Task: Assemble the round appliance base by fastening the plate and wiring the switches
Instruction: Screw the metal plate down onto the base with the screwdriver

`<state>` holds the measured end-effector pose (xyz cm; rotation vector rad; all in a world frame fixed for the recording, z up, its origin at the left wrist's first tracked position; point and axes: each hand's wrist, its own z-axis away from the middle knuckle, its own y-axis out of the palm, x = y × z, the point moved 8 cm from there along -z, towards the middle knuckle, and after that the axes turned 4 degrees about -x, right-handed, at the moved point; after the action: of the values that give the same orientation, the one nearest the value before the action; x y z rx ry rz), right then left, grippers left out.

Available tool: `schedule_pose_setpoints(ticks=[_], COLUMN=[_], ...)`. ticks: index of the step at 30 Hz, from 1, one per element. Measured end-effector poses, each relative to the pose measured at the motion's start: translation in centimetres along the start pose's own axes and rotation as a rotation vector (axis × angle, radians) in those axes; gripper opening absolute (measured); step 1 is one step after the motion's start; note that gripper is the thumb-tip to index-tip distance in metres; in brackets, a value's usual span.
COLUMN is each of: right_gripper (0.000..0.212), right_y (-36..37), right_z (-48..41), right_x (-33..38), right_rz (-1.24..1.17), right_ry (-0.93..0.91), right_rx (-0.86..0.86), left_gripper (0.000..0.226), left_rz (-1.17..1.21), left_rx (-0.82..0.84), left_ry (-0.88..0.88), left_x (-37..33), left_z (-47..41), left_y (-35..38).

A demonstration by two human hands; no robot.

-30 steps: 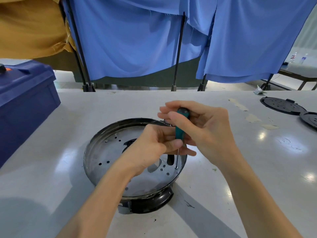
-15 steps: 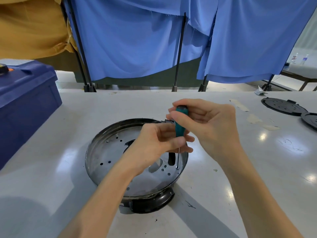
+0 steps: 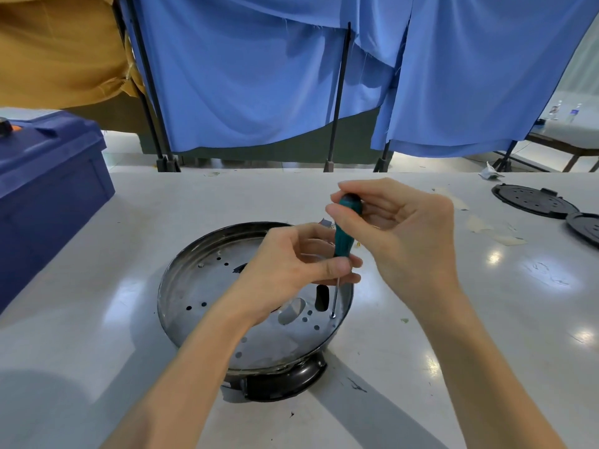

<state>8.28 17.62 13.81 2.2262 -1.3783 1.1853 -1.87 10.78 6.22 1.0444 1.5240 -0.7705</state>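
The round appliance base (image 3: pixel 194 286) sits on the white table, a shiny metal plate (image 3: pixel 278 341) with several holes lying inside its dark rim. A screwdriver with a teal handle (image 3: pixel 345 234) stands nearly upright over the plate's right side. Its tip rests on a screw (image 3: pixel 333 315) near the rim. My right hand (image 3: pixel 405 234) grips the top of the handle with curled fingers. My left hand (image 3: pixel 291 270) pinches the lower end of the handle and the shaft between thumb and fingers. Wiring and switches are not visible.
A dark blue plastic box (image 3: pixel 48 189) stands at the left table edge. Two black round covers (image 3: pixel 534 200) lie at the far right, with tape scraps (image 3: pixel 479 225) beside them. Blue curtains on black stands (image 3: pixel 337 102) hang behind the table.
My right hand's fingers have shifted round the handle top, turning the screwdriver. The tip stays on the same screw and the left hand keeps its pinch.
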Motion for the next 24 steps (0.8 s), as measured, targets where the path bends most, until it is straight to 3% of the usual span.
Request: schedule_pose_setpoints(ticks=[2, 4, 7, 9, 11, 14, 17, 22, 24], right_gripper=[0.026, 0.025, 0.024, 0.024, 0.02, 0.017, 0.029, 0.022, 0.015], right_y=[-0.3, -0.2, 0.9, 1.0, 0.5, 0.3, 0.1, 0.8, 0.8], right_z=[0.4, -0.2, -1.0, -0.9, -0.8, 0.1, 0.5, -0.8, -0.6], right_x=[0.5, 0.8, 0.1, -0.2, -0.3, 0.0, 0.4, 0.8, 0.9], right_rz=[0.178, 0.229, -0.016, -0.129, -0.129, 0.055, 0.212, 0.017, -0.009], right_ry=[-0.059, -0.079, 0.054, 0.09, 0.071, -0.007, -0.029, 0.027, -0.003], right_rx=[-0.104, -0.061, 0.222, 0.269, 0.16, -0.022, -0.128, 0.27, 0.255], left_gripper=[0.029, 0.02, 0.024, 0.024, 0.02, 0.035, 0.021, 0.022, 0.021], left_rz=[-0.034, -0.047, -0.041, -0.03, 0.0, -0.005, -0.018, -0.012, 0.013], left_rx=[-0.013, 0.006, 0.015, 0.013, 0.012, -0.01, 0.037, 0.144, 0.136], left_ry=[0.007, 0.007, -0.009, -0.02, -0.024, -0.013, -0.011, -0.049, -0.055], left_x=[0.1, 0.4, 0.8, 0.8, 0.6, 0.3, 0.3, 0.8, 0.6], left_z=[-0.2, -0.3, 0.0, 0.2, 0.3, 0.2, 0.1, 0.6, 0.7], left_y=[0.0, 0.1, -0.2, -0.4, -0.3, 0.2, 0.9, 0.9, 1.0])
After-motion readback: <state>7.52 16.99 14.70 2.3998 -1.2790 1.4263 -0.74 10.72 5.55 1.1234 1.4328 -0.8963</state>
